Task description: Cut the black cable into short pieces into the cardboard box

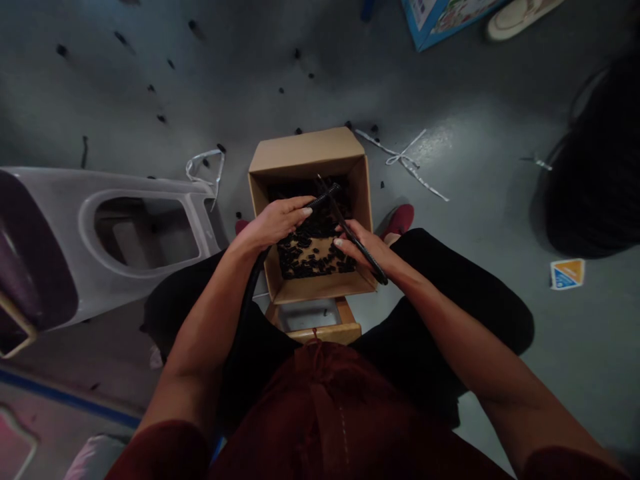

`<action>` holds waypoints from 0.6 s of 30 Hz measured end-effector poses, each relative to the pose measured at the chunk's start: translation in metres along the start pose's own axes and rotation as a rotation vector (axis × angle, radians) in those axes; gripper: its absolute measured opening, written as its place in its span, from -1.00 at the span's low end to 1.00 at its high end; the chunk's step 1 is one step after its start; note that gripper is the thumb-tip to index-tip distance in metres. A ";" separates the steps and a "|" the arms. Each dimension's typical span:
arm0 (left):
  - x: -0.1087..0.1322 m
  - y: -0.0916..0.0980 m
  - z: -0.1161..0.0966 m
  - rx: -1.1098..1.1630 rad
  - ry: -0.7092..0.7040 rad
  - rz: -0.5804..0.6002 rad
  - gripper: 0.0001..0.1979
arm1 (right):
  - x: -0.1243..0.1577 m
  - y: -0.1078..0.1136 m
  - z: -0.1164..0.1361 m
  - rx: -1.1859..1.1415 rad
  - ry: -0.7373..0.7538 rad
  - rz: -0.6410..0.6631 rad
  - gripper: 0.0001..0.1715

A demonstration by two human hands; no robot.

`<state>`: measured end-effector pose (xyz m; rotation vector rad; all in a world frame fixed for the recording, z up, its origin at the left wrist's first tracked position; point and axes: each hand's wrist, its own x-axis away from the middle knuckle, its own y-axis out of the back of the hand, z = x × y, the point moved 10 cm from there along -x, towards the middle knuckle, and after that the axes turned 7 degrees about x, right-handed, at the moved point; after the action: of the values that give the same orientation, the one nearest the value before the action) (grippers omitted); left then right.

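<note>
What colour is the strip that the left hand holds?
The strip is black, best seen in head view.

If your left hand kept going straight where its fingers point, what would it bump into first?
Probably the scissors in the right hand: the black strip that the left hand holds already seems to reach their blades. One view can't show whether they're exactly level.

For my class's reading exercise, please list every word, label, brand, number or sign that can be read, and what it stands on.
No text is readable.
Blue box, top edge: pale label and coloured print, too blurred.
Orange-and-blue card, right: white marks, too small.
Cardboard box, centre: no lettering visible.
</note>
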<state>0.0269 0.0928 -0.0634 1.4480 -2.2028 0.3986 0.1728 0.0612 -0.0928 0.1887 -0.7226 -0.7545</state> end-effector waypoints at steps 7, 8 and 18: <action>-0.003 0.002 0.004 -0.101 -0.047 0.012 -0.60 | 0.005 0.004 0.005 0.092 -0.013 -0.065 -0.65; -0.005 0.002 0.007 -0.109 -0.042 0.008 -0.61 | 0.005 0.002 0.004 0.088 -0.014 -0.064 -0.67; -0.015 -0.009 0.046 -0.194 0.056 -0.035 -0.71 | 0.002 -0.019 -0.019 0.190 -0.102 -0.012 -0.77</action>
<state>0.0300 0.0782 -0.1103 1.3524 -2.1047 0.2051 0.1755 0.0440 -0.1140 0.3288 -0.8911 -0.7107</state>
